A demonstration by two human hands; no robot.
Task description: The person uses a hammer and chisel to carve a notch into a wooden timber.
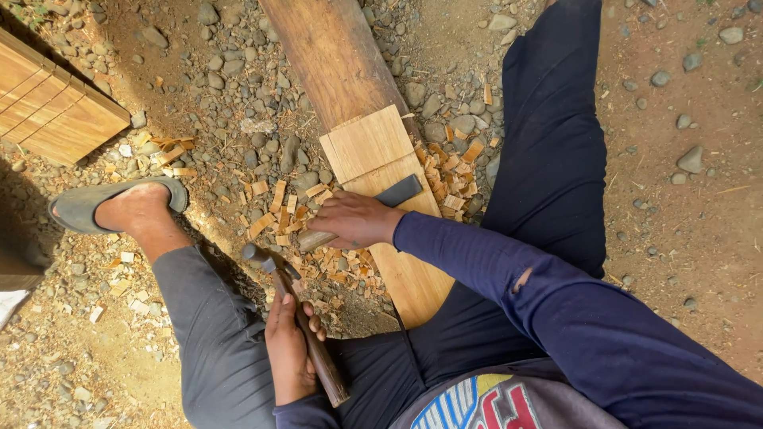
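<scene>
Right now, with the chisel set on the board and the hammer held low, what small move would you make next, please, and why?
Probably lift the wooden-handled steel hammer in the left hand and tap the grey chisel. The right hand already holds it against the pale flat wooden board's edge, chips lie around, and the hammer head sits apart from it.

head view, steeply downward, close over lap and ground [699, 206]

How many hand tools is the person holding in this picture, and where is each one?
2. A wooden-handled hammer is gripped in the left hand, beside the knee. A dark flat-bladed chisel lies under the right hand, on the pale wooden plank.
</scene>
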